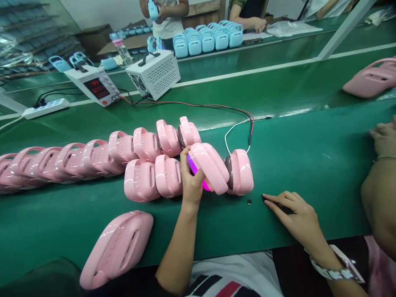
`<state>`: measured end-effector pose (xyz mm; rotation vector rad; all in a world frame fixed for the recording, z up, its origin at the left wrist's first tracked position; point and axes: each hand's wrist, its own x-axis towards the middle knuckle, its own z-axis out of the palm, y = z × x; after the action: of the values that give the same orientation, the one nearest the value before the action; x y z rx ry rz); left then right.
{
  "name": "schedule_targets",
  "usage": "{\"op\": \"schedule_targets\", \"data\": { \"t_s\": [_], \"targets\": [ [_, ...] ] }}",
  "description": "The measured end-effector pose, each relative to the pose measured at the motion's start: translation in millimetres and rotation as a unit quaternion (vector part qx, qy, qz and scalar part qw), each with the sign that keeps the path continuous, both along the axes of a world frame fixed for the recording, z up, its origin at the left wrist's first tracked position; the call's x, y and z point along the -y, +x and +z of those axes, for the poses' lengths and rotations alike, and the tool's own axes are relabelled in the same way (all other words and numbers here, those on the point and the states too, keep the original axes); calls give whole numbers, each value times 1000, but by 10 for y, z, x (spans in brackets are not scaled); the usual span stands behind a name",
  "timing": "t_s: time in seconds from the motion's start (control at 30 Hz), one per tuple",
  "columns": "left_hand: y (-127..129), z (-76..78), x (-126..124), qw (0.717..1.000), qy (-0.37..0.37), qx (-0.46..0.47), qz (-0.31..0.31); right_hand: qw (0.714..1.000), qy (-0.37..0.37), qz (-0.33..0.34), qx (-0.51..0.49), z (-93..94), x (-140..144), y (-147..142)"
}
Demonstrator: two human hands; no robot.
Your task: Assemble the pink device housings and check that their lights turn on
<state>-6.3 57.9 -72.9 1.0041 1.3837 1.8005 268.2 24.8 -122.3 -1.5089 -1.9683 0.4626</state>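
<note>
My left hand [191,181] grips a pink plastic handheld unit [210,167] whose face glows magenta against my palm. It is tilted among a cluster of like pink units [154,163] on the green bench [309,156]. Another pink unit [240,171] stands just right of it, with red and white wires [238,123] running to its top. My right hand [297,216] lies flat on the bench, fingers stretched left over a dark flat piece. A tiny black part [249,201] lies just left of its fingertips.
A long row of pink units [55,163] runs left. One pink shell [116,247] lies at the near edge, another [371,78] far right. A power supply [95,86] and a white box [154,72] stand behind. Blue units [207,39] and other people's hands are farther off.
</note>
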Motion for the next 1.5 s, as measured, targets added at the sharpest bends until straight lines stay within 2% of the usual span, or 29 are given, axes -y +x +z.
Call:
{"op": "schedule_targets", "data": {
  "t_s": [0.07,0.13,0.23,0.33,0.37,0.43,0.5,0.53,0.57,0.6,0.7,0.8,0.9,1.03,1.13,1.23,1.33,1.43,1.47,1.5],
  "targets": [
    [-7,16,9,1000,15,-3,-23,999,4,8,-38,111,-8,-39],
    [-9,32,23,999,30,-12,-34,994,19,22,-103,310,-12,-159],
    [-1,81,63,997,57,-47,-8,976,63,78,-195,713,-20,-521],
    [9,168,122,995,77,-63,14,959,98,170,-204,1097,-115,-953],
    [12,199,139,996,83,-42,-3,955,115,190,-195,1211,-189,-1060],
    [23,246,155,992,94,48,-76,954,114,201,-189,1431,-422,-1167],
    [60,247,133,972,100,156,-143,966,39,150,-207,1660,-775,-1129],
    [93,223,106,964,96,188,-158,970,-36,108,-216,1777,-989,-1069],
    [135,183,70,964,81,196,-161,967,-99,59,-227,1890,-1222,-993],
    [185,129,29,969,54,183,-158,968,-124,33,-217,1991,-1465,-907],
    [340,-69,-96,971,-83,121,-190,975,-135,-38,-174,2156,-2164,-644],
    [421,-213,-174,946,-161,119,-253,974,-122,-117,-149,2034,-2685,-413],
    [412,-247,-199,937,-186,132,-263,965,-117,-166,-165,1703,-2989,-258],
    [383,-198,-174,938,-222,67,-259,950,-119,-177,-228,1302,-3199,-197],
    [376,-150,-149,941,-214,-25,-259,943,-110,-172,-263,1220,-3192,-161],
    [354,-112,-140,942,-204,-74,-256,943,-98,-154,-277,1242,-2861,-67],
    [321,-76,-135,934,-214,-89,-270,952,-99,-109,-270,1177,-2100,6],
    [306,-49,-120,919,-217,-76,-320,968,-125,-60,-209,901,-1140,-40],
    [310,-48,-115,917,-215,-64,-331,986,-112,-17,-121,769,-854,-75],
    [318,-53,-111,918,-213,-48,-330,989,-110,-7,-95,632,-610,-111]
  ]
}}
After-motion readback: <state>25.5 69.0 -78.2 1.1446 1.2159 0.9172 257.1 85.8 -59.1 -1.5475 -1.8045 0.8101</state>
